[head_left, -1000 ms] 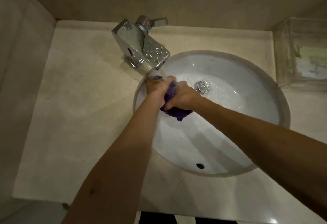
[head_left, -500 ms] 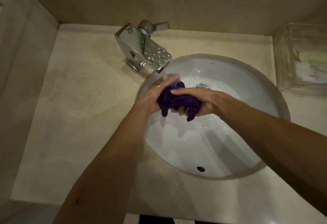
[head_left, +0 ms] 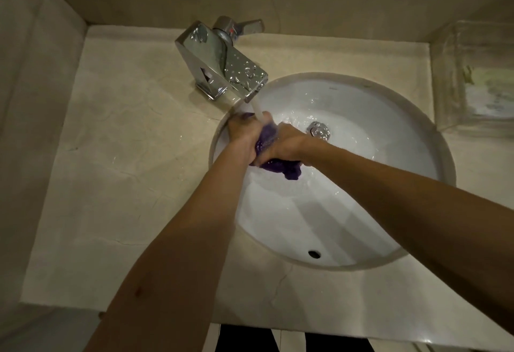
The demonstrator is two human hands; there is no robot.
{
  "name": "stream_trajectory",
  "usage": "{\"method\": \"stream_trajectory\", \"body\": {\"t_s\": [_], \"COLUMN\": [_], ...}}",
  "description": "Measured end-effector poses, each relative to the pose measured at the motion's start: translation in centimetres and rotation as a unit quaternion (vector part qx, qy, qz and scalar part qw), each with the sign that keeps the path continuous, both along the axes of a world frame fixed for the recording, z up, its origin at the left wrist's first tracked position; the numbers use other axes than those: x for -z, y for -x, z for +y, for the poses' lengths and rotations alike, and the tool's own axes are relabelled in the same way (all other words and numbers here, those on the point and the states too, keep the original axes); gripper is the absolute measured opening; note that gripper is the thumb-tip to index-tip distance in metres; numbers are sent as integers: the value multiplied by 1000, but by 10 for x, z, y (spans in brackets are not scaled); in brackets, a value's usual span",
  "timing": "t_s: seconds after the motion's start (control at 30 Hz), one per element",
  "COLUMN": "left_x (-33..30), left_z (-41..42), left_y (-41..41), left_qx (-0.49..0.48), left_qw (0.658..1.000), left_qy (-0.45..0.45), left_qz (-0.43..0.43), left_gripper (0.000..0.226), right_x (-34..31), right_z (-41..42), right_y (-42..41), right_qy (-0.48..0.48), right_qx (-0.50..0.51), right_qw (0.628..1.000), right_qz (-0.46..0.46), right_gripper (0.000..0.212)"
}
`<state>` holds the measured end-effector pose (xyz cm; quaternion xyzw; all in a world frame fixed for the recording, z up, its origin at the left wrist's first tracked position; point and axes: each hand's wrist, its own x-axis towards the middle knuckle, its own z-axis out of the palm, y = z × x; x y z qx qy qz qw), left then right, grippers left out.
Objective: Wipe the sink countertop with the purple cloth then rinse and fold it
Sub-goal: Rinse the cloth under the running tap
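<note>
The purple cloth [head_left: 271,154] is bunched up and wet, squeezed between both hands over the left part of the white sink basin [head_left: 361,212]. My left hand [head_left: 244,135] grips its upper left part. My right hand [head_left: 286,143] grips it from the right, and a tail of cloth hangs below the right hand. A stream of water runs from the chrome faucet [head_left: 222,65] onto the cloth and my fingers. Water pools around the drain [head_left: 319,130]. The beige stone countertop [head_left: 125,171] surrounds the basin.
A clear glass box [head_left: 478,79] with something pale inside stands on the counter at the right. Walls close in at the left and back. The overflow hole [head_left: 314,253] sits near the basin's front. Droplets lie on the counter left of the basin.
Half a second ago the hands held the cloth lower and apart from the stream; now they have moved back up under the running water, pressed together on the cloth.
</note>
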<state>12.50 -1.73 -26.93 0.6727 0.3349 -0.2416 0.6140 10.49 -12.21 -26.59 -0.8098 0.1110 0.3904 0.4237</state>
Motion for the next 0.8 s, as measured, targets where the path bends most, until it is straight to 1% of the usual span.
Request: {"method": "stream_trajectory", "body": {"t_s": [0.07, 0.13, 0.17, 0.2, 0.23, 0.27, 0.3, 0.33, 0.37, 0.4, 0.47, 0.5, 0.57, 0.6, 0.67, 0.73, 0.8], "left_x": [1, -2, -3, -4, -6, -8, -7, -6, -6, -5, -6, -4, -3, -1, 2, 7, 10], "left_z": [1, 3, 4, 6, 8, 10, 12, 15, 17, 19, 21, 20, 14, 14, 14, 13, 10], "left_y": [-1, -1, 0, 0, 1, 2, 2, 3, 5, 6, 5, 3, -3, -6, -5, -3, 1], "left_qx": [4, 22, 27, 30, 32, 33, 26, 12, 0, -8, 0, 28, 56, 46, 13, -13, -39], "left_qw": [1000, 999, 998, 995, 991, 987, 984, 982, 979, 975, 973, 976, 985, 988, 986, 987, 990], "left_qy": [5, 31, 56, 92, 129, 159, 174, 189, 203, 220, 231, 217, 162, 146, 158, 151, 126], "left_qz": [-6, -11, -16, -15, -8, -3, 0, -1, 5, 17, 15, 4, -7, 10, 55, 59, 50], "left_gripper": [16, 24, 30, 40, 52, 57, 52, 40, 29, 24, 29, 32, 29, 23, 14, 9, 14], "right_x": [1, -3, -5, -7, -8, -9, -11, -13, -15, -18, -21, -20, -16, -13, -9, -5, 3], "right_z": [-5, -12, -17, -21, -27, -32, -36, -38, -39, -38, -35, -33, -28, -25, -17, -9, -4], "right_y": [4, 8, 8, 8, 7, 5, 3, 2, 2, 3, 2, 1, -2, -3, -5, -8, -8], "right_qy": [-36, -92, -105, -115, -136, -167, -197, -215, -221, -226, -236, -232, -191, -165, -120, -39, 35], "right_qx": [26, 57, 71, 92, 116, 135, 143, 139, 127, 114, 100, 91, 44, 21, -5, -52, -79], "right_qw": [999, 994, 991, 988, 981, 971, 959, 950, 945, 942, 937, 938, 956, 967, 984, 997, 996], "right_qz": [13, 32, 37, 49, 73, 109, 146, 180, 204, 219, 239, 242, 218, 196, 132, 42, -10], "right_gripper": [41, 44, 45, 45, 44, 42, 38, 34, 31, 27, 23, 23, 29, 35, 39, 38, 39]}}
